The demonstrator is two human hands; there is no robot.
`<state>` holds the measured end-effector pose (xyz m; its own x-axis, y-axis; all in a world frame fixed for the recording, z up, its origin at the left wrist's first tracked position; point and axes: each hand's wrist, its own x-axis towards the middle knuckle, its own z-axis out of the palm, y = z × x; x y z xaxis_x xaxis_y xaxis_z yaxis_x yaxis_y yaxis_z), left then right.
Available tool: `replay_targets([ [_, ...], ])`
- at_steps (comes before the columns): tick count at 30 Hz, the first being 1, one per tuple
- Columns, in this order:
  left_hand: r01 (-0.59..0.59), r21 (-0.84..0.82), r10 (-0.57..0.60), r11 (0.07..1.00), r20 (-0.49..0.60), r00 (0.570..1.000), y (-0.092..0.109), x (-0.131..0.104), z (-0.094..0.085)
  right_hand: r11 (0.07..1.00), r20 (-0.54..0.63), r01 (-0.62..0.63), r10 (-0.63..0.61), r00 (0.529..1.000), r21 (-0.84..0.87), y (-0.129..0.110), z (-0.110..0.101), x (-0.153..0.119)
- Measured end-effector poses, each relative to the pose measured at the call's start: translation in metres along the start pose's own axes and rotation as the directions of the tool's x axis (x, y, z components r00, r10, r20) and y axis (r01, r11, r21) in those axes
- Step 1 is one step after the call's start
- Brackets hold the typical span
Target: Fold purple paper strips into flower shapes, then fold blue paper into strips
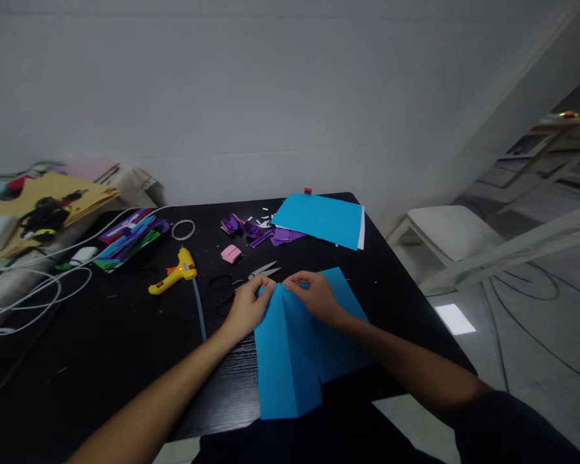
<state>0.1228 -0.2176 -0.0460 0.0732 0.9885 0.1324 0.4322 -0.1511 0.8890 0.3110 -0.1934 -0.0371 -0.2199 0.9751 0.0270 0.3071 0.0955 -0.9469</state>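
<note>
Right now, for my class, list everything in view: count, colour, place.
Table: one, black, foreground
Folded sheet: one, blue, table's near edge
Flat sheet: one, blue, beside it
Stack: one, blue and white, table's far right
Scraps: many, purple and white, by stack
Scissors: one, silver-bladed, beyond folded sheet
Piece: one, pink, beyond scissors
Glue gun: one, yellow, left of scissors
Ring: one, grey, behind glue gun
Bundle: one, mixed colours, left of ring
Papers: several, yellow, far left
Cables: several, white, left
Seat: one, white, right
Wall: one, grey, background
Left hand, right hand: two, bare, on folded sheet

Glue gun [179, 272], scissors [263, 270] and blue paper [276, 361] mark a craft workspace.
</note>
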Motion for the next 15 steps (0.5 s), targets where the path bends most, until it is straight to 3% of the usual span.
replay_targets([
  [15,0.008,0.038,-0.008,0.999,0.008,1.0,-0.0025,0.0022,-0.0016,1.0,-0.003,-0.007,0.007,1.0,0.005,0.0004,-0.0019,0.0012],
])
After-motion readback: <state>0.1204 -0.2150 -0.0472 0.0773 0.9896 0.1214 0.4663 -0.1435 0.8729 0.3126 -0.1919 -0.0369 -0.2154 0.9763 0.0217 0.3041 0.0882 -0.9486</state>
